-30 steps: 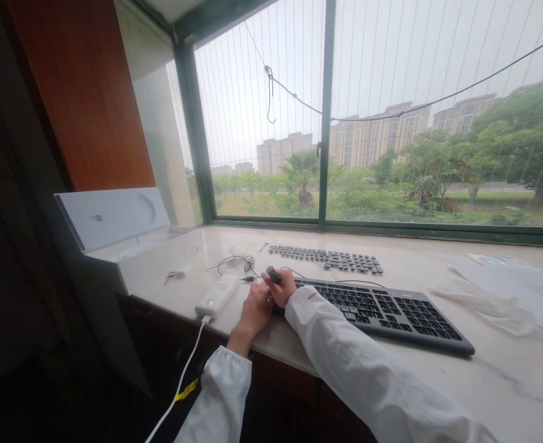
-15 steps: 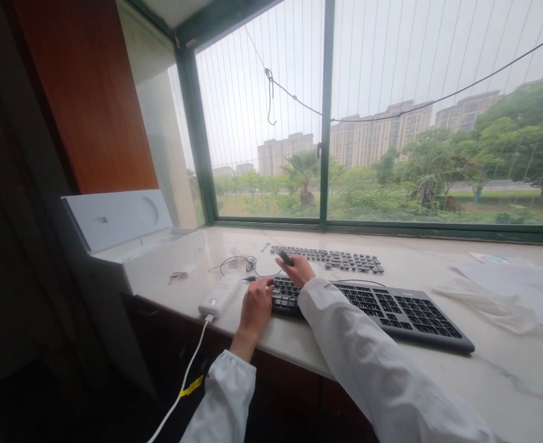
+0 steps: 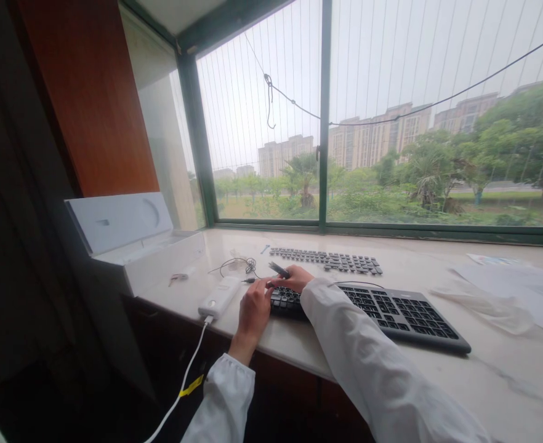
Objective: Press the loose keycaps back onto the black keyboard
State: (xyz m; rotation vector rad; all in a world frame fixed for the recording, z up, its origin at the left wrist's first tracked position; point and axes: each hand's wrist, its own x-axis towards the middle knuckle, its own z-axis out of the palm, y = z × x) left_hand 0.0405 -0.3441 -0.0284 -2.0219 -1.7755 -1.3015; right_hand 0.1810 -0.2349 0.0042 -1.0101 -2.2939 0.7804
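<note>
A black keyboard [image 3: 403, 311] lies on the counter, with many of its keycaps off and bare switch sockets showing. At its left end my left hand [image 3: 254, 307] has its fingers pinched together on the corner; what they hold, if anything, is hidden. My right hand [image 3: 299, 279] is closed around a short dark tool [image 3: 279, 269], whose kind I cannot make out, and its fingertips meet those of the left hand over the keyboard's upper left keys. Behind the keyboard, loose keycaps [image 3: 327, 258] are laid out in rows.
An open white box [image 3: 156, 252] stands at the left. Near it lie a white power bank [image 3: 220, 295] with a white cable [image 3: 191, 363] and a coiled black cable [image 3: 250, 266]. Papers [image 3: 525, 286] and a crumpled white sheet [image 3: 493, 307] lie at the right.
My right hand has come down and slightly left with the dark tool, from above the keyboard to my left fingertips. My left hand has hardly moved.
</note>
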